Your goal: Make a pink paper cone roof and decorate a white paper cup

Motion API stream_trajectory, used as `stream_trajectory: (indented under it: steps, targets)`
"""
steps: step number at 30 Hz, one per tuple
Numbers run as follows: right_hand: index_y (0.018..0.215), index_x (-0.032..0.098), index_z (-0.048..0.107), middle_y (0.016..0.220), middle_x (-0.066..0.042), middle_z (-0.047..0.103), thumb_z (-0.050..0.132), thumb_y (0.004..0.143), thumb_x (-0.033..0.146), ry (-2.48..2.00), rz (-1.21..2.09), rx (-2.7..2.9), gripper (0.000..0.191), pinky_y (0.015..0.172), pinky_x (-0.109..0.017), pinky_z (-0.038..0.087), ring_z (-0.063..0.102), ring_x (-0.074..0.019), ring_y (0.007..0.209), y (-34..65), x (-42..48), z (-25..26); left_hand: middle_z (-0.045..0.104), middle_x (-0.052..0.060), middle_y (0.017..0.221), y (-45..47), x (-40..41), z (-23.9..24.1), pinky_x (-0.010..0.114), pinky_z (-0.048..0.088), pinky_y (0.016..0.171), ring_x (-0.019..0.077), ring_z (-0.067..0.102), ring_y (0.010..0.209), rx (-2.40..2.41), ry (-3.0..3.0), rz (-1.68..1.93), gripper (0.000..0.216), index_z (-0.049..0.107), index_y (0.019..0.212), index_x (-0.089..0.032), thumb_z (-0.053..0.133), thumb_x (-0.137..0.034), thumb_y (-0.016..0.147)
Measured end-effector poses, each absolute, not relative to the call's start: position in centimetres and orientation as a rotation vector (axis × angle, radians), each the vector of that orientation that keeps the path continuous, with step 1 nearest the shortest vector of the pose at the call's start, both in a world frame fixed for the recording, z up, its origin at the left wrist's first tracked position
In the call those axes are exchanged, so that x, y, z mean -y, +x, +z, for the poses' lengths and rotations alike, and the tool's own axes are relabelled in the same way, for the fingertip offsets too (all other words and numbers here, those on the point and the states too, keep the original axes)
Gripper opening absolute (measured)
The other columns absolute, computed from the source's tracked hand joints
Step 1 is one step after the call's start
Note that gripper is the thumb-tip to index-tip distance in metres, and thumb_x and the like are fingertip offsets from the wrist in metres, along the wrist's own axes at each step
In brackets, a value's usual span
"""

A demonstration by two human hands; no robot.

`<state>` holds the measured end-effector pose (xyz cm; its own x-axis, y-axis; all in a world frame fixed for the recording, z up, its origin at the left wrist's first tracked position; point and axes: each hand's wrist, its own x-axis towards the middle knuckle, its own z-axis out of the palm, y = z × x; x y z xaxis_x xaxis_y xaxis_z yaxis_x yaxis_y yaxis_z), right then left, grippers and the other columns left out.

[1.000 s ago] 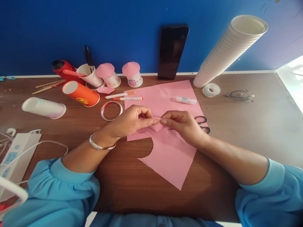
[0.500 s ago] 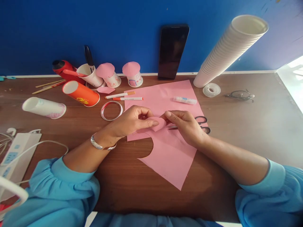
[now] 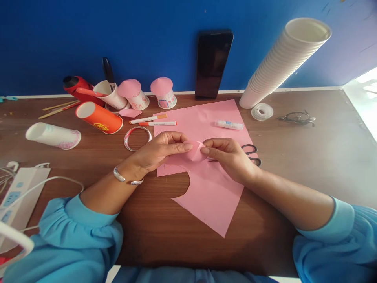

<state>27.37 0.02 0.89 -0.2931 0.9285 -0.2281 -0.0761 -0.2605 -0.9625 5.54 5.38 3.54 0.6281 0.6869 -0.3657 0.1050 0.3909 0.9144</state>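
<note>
Both my hands meet over a large pink paper sheet (image 3: 212, 192) on the brown desk (image 3: 294, 157). My left hand (image 3: 160, 151) and my right hand (image 3: 228, 155) each pinch one side of a small pink paper cut-out (image 3: 196, 151), which curls between the fingertips. A round piece is missing from the sheet's left edge. Black-handled scissors (image 3: 253, 154) lie on the sheet just behind my right hand, partly hidden by it.
On the sheet lie a glue stick (image 3: 229, 125) and two markers (image 3: 153, 121). To the left are an orange cup (image 3: 98, 117), a lying white cup (image 3: 53, 135) and a tape ring (image 3: 137, 138). Two pink-topped cups (image 3: 147, 93), a phone (image 3: 212, 65), stacked cups (image 3: 279, 63), a tape roll (image 3: 262, 111) and glasses (image 3: 297, 118) stand behind.
The small pink cut-out has been turned and curled more between my fingertips. Both hands stayed in place over the sheet.
</note>
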Motion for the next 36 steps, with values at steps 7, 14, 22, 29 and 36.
stream_trajectory:
  steps: [7,14,22,29,36]
  targets:
    - [0.072,0.019,0.066,0.070,0.002,0.052,0.076,0.085,0.044,-1.155,1.663,1.173,0.030,0.063,-0.029,0.035,0.044,-0.0117,0.067,27.4,0.0,0.9,0.065,-0.002,0.071,5.6,-5.4,3.3,0.022,0.047,0.068,0.0092,0.057,0.069,-0.854,1.041,0.460,0.029,0.072,0.075,-0.016,0.089,-0.039,0.072]
    - [0.074,0.018,0.068,0.073,0.001,0.057,0.075,0.085,0.050,-1.210,1.608,1.231,0.034,0.061,-0.027,0.039,0.047,-0.0119,0.067,27.4,-0.1,1.3,0.065,-0.001,0.070,5.5,-5.5,2.5,0.024,0.049,0.068,0.0111,0.058,0.070,-0.843,1.037,0.511,0.030,0.071,0.071,-0.016,0.090,-0.039,0.071]
    - [0.087,0.021,0.072,0.090,-0.004,0.072,0.065,0.094,0.038,-1.240,1.026,1.596,0.020,0.075,-0.034,0.053,0.065,-0.0191,0.084,28.8,-1.1,1.8,0.066,-0.001,0.070,5.5,-5.4,1.9,0.022,0.049,0.064,0.0104,0.061,0.068,-0.775,0.881,0.564,0.027,0.072,0.073,-0.015,0.092,-0.033,0.071]
    - [0.116,0.016,0.071,0.123,-0.018,0.070,0.063,0.094,0.024,-1.590,-0.189,2.167,0.024,0.087,-0.051,0.051,0.061,-0.0370,0.111,32.8,-4.5,-0.8,0.067,0.000,0.069,5.4,-5.6,1.7,0.019,0.050,0.062,0.0091,0.062,0.066,-0.659,0.707,0.628,0.027,0.071,0.071,-0.014,0.094,-0.029,0.069]
    - [0.111,0.018,0.064,0.098,-0.012,0.072,0.051,0.100,0.029,-1.641,0.100,2.013,0.020,0.077,-0.042,0.050,0.067,-0.0275,0.087,32.5,-4.7,-0.9,0.064,-0.001,0.070,4.9,-5.5,1.3,0.020,0.050,0.063,0.0097,0.061,0.067,-0.585,0.609,0.689,0.028,0.073,0.070,-0.016,0.096,-0.028,0.064]
